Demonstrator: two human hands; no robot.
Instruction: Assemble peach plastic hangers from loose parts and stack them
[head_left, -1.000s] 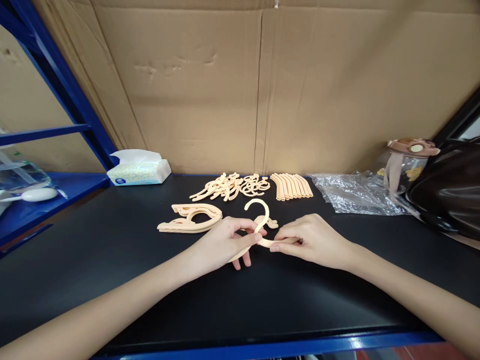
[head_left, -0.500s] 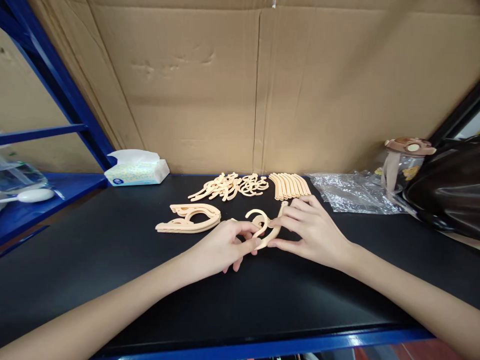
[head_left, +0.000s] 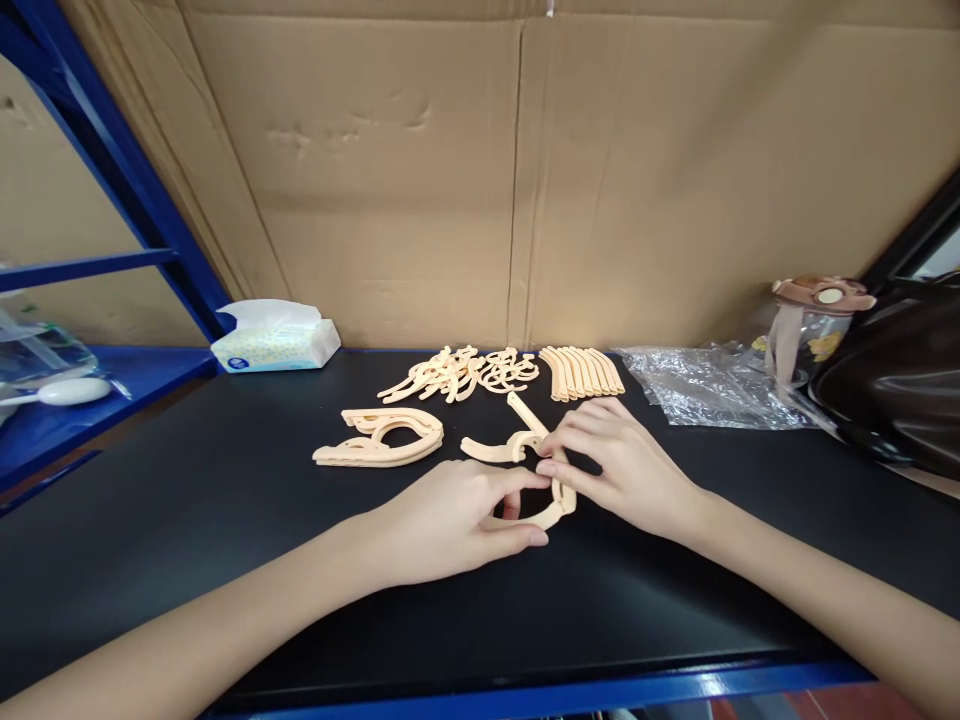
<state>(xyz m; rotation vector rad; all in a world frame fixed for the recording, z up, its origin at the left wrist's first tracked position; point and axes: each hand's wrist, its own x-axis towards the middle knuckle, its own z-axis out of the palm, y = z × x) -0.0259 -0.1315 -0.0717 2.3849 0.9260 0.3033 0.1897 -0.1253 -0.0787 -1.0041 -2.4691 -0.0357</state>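
Observation:
Both of my hands are on a beige plastic folding hanger (head_left: 495,452) just above or on the black table; I cannot tell whether it rests there. Two of its arms point away from me, and a curved part, which looks like the hook, bends toward me. My left hand (head_left: 457,520) pinches that curved part between thumb and fingers. My right hand (head_left: 615,455) grips the hanger's right side, its fingertips hiding part of the joint. Left of them lies a folded beige hanger (head_left: 382,455), apart from my hands.
Behind are a heap of loose beige arms (head_left: 442,372), several hooks (head_left: 510,372) and a row of curved arms (head_left: 581,375). A tissue pack (head_left: 277,345) stands back left. Clear plastic bags (head_left: 682,385), a bottle (head_left: 810,330) and a dark bag (head_left: 900,380) are right.
The hanger has been turned in my hands: its hook part, formerly upright, now points toward me. Its arms now show beyond my fingers. My left hand has shifted slightly right.

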